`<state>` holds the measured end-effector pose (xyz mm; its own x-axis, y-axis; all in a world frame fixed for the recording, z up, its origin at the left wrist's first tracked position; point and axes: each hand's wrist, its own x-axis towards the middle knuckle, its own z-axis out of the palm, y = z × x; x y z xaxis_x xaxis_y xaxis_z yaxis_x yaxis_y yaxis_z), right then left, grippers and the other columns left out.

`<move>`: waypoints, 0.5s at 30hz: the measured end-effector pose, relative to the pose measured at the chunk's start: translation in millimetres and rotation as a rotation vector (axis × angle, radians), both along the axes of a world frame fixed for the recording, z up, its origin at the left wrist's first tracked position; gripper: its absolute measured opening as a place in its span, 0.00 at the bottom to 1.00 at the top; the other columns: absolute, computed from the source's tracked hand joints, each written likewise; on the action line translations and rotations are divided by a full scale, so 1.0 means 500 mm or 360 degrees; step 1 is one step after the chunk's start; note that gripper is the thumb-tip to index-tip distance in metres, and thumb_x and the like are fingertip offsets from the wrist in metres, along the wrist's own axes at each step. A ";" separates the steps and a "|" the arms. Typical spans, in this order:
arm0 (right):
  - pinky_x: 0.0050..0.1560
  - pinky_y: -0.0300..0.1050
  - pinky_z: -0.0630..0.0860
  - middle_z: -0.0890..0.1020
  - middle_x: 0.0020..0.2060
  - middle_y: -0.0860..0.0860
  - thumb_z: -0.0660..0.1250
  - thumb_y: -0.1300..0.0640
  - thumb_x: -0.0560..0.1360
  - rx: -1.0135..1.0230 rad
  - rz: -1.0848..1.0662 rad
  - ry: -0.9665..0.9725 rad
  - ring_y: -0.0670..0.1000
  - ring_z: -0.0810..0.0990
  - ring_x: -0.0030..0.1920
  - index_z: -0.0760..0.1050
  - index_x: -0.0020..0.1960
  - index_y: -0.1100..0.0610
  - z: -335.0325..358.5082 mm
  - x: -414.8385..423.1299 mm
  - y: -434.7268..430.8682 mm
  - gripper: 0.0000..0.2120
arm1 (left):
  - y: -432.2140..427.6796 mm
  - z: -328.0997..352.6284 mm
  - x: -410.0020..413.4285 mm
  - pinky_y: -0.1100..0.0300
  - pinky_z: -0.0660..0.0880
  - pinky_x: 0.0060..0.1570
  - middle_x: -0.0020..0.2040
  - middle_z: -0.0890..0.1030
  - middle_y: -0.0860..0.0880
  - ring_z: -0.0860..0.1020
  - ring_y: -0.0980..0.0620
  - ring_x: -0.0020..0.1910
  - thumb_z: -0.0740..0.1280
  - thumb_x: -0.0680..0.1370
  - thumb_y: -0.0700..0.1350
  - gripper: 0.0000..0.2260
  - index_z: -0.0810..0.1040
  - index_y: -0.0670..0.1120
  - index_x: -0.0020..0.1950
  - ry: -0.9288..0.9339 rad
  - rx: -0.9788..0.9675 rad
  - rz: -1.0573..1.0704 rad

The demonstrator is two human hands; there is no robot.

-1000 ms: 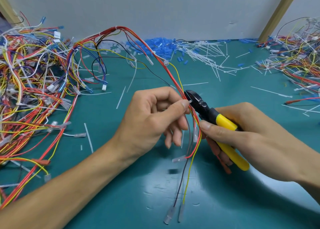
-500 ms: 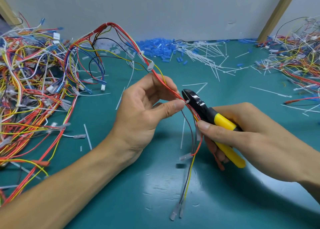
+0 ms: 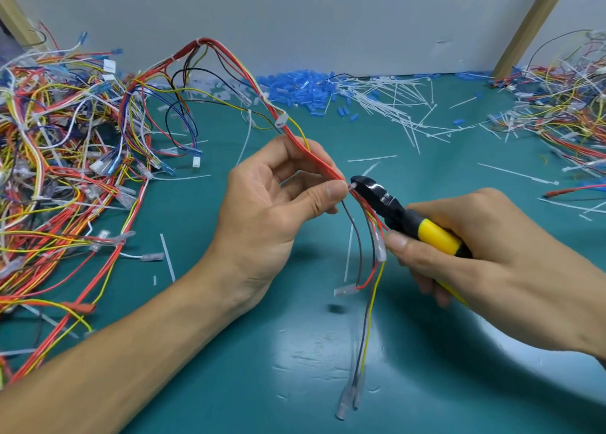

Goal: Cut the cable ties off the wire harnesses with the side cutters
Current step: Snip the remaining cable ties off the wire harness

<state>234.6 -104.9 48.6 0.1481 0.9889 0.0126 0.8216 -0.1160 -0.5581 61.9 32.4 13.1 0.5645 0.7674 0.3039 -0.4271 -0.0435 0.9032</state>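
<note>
Left hand (image 3: 262, 204) fingers pinch a red wire bundle (image 3: 308, 151); right hand (image 3: 492, 256) fingers grip yellow-handled cutters (image 3: 403, 217), tip touching a white tie (image 3: 353, 186).

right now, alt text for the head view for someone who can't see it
A person's left hand pinches a red and yellow wire harness while the right hand holds yellow-handled side cutters, tip at a white cable tie by the left thumb. Tangled harnesses and cut ties litter the green table.

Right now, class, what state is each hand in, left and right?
Left hand: pinches the wire harness between thumb and fingers.
Right hand: grips the side cutters, tip at the harness.
</note>
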 end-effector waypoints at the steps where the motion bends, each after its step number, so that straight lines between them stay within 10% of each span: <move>1: 0.32 0.57 0.76 0.78 0.28 0.54 0.60 0.33 0.78 -0.0004 0.0001 0.0010 0.58 0.76 0.28 0.72 0.40 0.58 -0.001 0.001 0.000 0.28 | 0.000 0.000 0.000 0.60 0.77 0.42 0.42 0.82 0.48 0.79 0.50 0.40 0.73 0.71 0.32 0.12 0.77 0.42 0.51 -0.0004 -0.0003 0.0000; 15: 0.30 0.47 0.76 0.79 0.28 0.52 0.62 0.34 0.78 -0.0077 0.0009 0.0130 0.54 0.79 0.27 0.73 0.38 0.57 0.000 0.001 0.000 0.26 | 0.000 0.003 -0.002 0.61 0.77 0.48 0.45 0.84 0.48 0.81 0.51 0.45 0.73 0.71 0.34 0.13 0.76 0.41 0.53 0.0023 0.0022 -0.0016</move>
